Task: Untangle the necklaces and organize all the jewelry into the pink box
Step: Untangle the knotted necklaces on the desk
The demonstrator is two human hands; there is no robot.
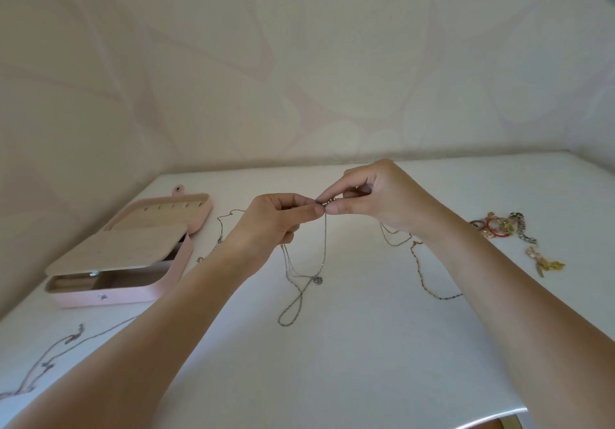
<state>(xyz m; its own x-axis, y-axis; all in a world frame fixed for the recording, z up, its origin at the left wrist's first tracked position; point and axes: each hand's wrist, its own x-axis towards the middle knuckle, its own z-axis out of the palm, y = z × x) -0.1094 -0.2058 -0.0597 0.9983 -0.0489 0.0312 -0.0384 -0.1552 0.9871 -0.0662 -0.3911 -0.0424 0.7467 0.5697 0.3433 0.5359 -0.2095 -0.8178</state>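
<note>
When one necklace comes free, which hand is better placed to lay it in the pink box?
Probably the left hand: the open pink box lies on its side, while the right hand would have to cross over.

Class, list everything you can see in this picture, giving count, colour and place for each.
table: one, white, foreground
wall: one, pale, patterned, behind
box: one, pink, open, on the table's left
tangled chains: several, silver, held up at centre, ends trailing on the table
gold chain: one, gold, right of centre
thin chain: one, silver, beside the box
dark necklace: one, dark, near left
jewellery pile: one, red, pink and gold, far right
left hand: one, pinches the tangled chains
right hand: one, pinches the tangled chains
</note>
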